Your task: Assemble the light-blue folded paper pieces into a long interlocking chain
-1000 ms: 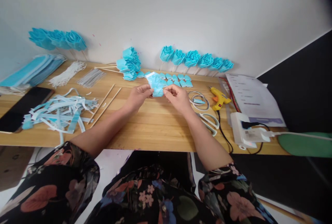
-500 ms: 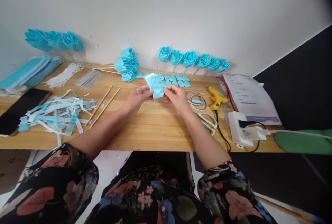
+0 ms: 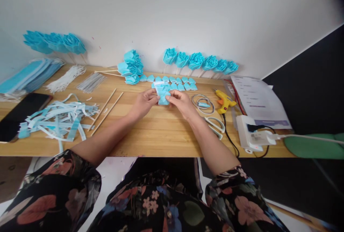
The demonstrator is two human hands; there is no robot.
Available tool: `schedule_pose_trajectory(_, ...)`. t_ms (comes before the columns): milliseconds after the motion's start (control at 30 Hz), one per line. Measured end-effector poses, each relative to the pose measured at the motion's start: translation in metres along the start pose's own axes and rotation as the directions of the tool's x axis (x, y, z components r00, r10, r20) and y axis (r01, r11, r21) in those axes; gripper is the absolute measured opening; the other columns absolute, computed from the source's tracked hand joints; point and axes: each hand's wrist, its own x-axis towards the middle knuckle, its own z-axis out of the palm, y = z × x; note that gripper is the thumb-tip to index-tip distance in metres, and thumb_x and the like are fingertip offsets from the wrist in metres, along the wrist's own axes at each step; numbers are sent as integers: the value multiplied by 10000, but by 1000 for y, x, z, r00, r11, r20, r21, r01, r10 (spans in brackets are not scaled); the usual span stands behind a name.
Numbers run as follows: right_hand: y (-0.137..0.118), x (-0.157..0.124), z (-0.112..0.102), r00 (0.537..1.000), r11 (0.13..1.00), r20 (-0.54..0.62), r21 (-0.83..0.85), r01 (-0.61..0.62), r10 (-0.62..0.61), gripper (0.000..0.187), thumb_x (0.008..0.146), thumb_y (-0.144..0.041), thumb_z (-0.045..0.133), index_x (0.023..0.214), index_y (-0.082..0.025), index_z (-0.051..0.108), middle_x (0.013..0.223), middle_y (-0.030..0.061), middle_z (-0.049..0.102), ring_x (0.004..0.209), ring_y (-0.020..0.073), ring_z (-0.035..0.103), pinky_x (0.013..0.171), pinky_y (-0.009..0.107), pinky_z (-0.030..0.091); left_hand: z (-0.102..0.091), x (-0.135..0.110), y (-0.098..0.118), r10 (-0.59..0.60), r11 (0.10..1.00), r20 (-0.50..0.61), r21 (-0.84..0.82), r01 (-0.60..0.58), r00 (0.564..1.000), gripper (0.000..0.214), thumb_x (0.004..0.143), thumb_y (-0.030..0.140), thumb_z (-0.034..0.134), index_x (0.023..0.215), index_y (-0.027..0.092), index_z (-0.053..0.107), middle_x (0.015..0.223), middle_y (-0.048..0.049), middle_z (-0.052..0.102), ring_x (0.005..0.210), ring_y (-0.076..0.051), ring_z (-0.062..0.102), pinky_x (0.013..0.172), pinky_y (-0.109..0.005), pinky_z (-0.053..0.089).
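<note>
A light-blue piece of mask fabric (image 3: pixel 163 92) with a white upper edge is held between both hands, above the middle of the table. My left hand (image 3: pixel 145 102) pinches its left side, thumb in front. On its lower right, my right hand (image 3: pixel 180 103) grips with the thumb pressed on the front; the other fingers are mostly hidden behind. Just beyond the hands lie two rows of small folded blue pieces (image 3: pixel 185 86), partly covered by the fabric. Several blue fabric roses (image 3: pixel 196 61) on sticks lean against the wall behind.
Left are a phone (image 3: pixel 24 114), cut strips (image 3: pixel 59 117), stacked face masks (image 3: pixel 32 76), white ear loops (image 3: pixel 67 78), thin wires (image 3: pixel 91 82) and two wooden sticks (image 3: pixel 107 112). Right are scissors (image 3: pixel 216 126), a yellow glue gun (image 3: pixel 224 101), a power adapter (image 3: pixel 249 135) and papers (image 3: pixel 258 99).
The fabric has turned more upright and come slightly lower, its shape narrower. Both hands still hold it, with the right thumb shifted a little left and down.
</note>
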Motion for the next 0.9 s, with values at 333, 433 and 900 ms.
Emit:
schedule_pose_trajectory(333,-3,-1,0,1000,999,20,52,-6,5,280,697,-445,730,665,-204,591,678,-21,580,659,135,522,608,278,452,0,-1,4,-11,996,31,-93,14,999,594,753,311,796,1274,131,575,771,-11,717,700,-151,647,762,-303,519)
schedule_pose_trajectory(433,-3,-1,-1,1000,998,-3,55,-9,10,299,697,-466,742,685,-203,601,665,-30,564,631,128,519,598,277,453,1,-1,5,-60,975,60,-211,71,996,481,798,377,740,1201,144,619,826,-34,713,769,-179,663,782,-332,529)
schedule_pose_trajectory(900,-3,-3,2,994,991,35,82,-107,104,406,721,-592,745,806,-204,662,700,-9,599,665,142,566,611,277,492,-5,5,-10,-37,991,-26,-129,33,999,386,690,266,761,1032,165,613,885,-35,701,790,-172,626,648,-257,447)
